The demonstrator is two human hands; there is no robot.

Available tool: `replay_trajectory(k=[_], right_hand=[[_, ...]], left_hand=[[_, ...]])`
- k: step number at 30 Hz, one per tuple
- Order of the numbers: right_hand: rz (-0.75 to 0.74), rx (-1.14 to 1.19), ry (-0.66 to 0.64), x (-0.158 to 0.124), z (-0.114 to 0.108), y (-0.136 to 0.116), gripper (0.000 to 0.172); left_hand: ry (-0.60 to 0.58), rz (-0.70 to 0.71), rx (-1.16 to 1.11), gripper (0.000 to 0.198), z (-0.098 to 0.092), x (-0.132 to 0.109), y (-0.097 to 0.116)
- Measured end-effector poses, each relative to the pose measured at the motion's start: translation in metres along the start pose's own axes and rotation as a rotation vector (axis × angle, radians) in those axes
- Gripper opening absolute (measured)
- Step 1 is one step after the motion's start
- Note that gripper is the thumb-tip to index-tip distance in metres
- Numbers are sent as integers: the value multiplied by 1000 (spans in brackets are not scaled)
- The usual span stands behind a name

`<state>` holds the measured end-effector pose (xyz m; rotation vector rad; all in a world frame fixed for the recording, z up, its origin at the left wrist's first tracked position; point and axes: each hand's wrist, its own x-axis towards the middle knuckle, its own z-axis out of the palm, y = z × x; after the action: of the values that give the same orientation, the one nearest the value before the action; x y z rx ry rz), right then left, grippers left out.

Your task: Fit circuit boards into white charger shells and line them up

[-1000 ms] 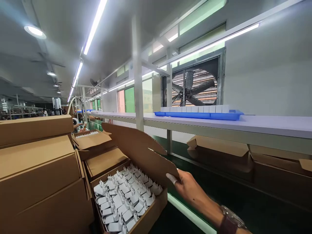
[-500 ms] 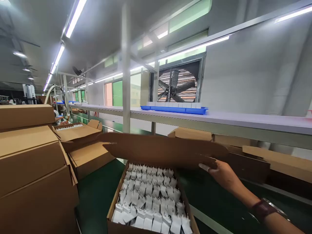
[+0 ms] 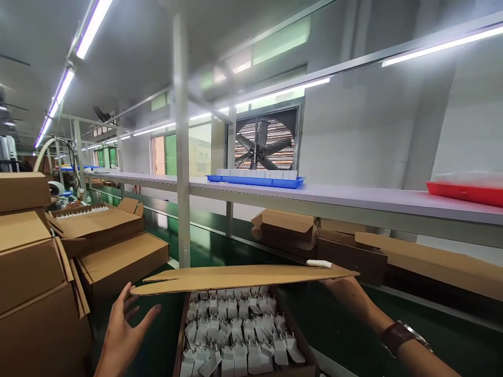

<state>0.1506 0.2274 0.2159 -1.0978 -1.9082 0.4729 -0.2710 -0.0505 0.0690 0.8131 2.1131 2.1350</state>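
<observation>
In front of me stands a cardboard box (image 3: 310, 361) filled with rows of white plug adapters (image 3: 236, 335), their metal pins pointing up. Above its far part is the box's brown lid flap (image 3: 243, 277), seen nearly edge-on and covering the back rows. My right hand (image 3: 334, 277) grips the flap's right end, a white wrap on one finger and a watch on the wrist. My left hand (image 3: 128, 330) is open beside the flap's left corner, thumb and fingers spread. Whether its fingertips touch the cardboard I cannot tell.
Stacked cardboard boxes (image 3: 31, 272) rise at the left, with another box of white adapters (image 3: 84, 212) behind them. Open cartons (image 3: 349, 251) line the belt's far side. A shelf (image 3: 353, 199) above carries a blue tray (image 3: 255, 181) and a red tray (image 3: 467, 193).
My left hand has come into view at the left. The flap has tilted down to lie flatter, its lighter face now showing. The view has swung right.
</observation>
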Motion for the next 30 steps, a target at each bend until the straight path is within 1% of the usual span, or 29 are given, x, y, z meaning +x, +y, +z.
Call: replay_trajectory(k=[1, 3, 4, 7, 9, 11, 13, 14, 17, 20, 22, 24, 25, 26, 27, 28, 30], right_hand=[[4, -19, 0, 4, 1, -1, 21], [20, -68, 4, 11, 3, -3, 21], [31, -91, 8, 14, 5, -6, 21], [63, -145, 17, 22, 22, -19, 25], [66, -165, 10, 26, 40, -33, 28], [54, -168, -6, 30, 60, -47, 32], [55, -153, -21, 32, 72, -56, 37], [66, -139, -32, 32, 73, -58, 40], [113, -61, -108, 22, 64, -53, 49], [148, 22, -201, -2, 51, -36, 57], [177, 52, -236, -18, 53, -16, 61], [230, 99, -273, -27, 64, 9, 70], [276, 94, -260, -28, 73, 22, 72], [271, 80, -255, -26, 82, 35, 70], [237, 76, -249, -23, 91, 46, 65], [230, 64, -219, -18, 99, 54, 61], [213, 37, -193, -9, 110, 63, 54]], left_hand=[[-43, 32, 32, 105, 3, 13, 4], [-130, 88, 114, 97, 13, 34, 19], [-154, 110, 152, 89, 19, 42, 28], [-149, 176, 208, 60, 38, 56, 52], [-183, 244, 240, 46, 49, 55, 63], [-251, 322, 260, 37, 58, 46, 70], [-301, 370, 260, 34, 65, 38, 73], [-312, 377, 256, 35, 67, 34, 72], [-367, 360, 222, 44, 73, 29, 59], [-453, 310, 165, 59, 84, 21, 28], [-487, 252, 131, 76, 95, 14, 3], [-516, 184, 110, 88, 107, 10, -18], [-531, 153, 101, 90, 111, 9, -26], [-546, 130, 93, 91, 114, 9, -31], [-562, 115, 84, 91, 116, 10, -35], [-575, 111, 74, 91, 116, 12, -38], [-599, 126, 56, 92, 114, 16, -39]])
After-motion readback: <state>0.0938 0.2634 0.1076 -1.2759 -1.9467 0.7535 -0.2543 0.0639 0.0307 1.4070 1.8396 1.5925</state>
